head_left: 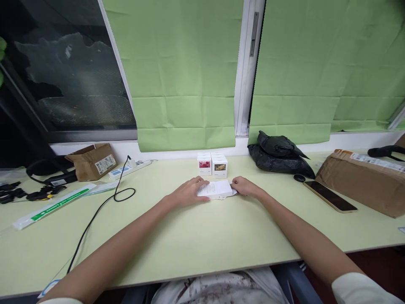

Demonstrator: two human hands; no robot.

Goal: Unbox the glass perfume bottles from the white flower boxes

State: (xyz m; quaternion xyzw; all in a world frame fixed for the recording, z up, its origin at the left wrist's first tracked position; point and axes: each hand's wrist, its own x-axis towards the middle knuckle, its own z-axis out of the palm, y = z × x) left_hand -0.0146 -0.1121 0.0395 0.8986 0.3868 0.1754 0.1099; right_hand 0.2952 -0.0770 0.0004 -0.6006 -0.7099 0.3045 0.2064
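1. Pale green desk point(202, 240) is running the full width under green blinds point(177, 76); both forearms are reaching out across it toward the middle.
2. Brown parcel point(360, 179) is sitting far right; a crumpled black bag point(278, 156) is lying by the sill; a torn brown box point(93, 160) is sitting far left.
3. Black cable point(101, 207) is trailing from a white power strip point(129, 166) down to the near edge; a dark phone point(330, 196) is lying flat right of centre.
4. Left hand point(188, 192) is resting palm-down, fingers curled over the left end of the flat white box point(217, 189).
5. Right hand point(245, 186) is pinching the box's right end, fingers closed on it.
6. White box is lying flat at desk centre, long axis running left–right between the two hands, both touching, neither clearly nearer.
7. Two small white boxes point(211, 164) with picture labels are standing just behind it, apart from the hands.
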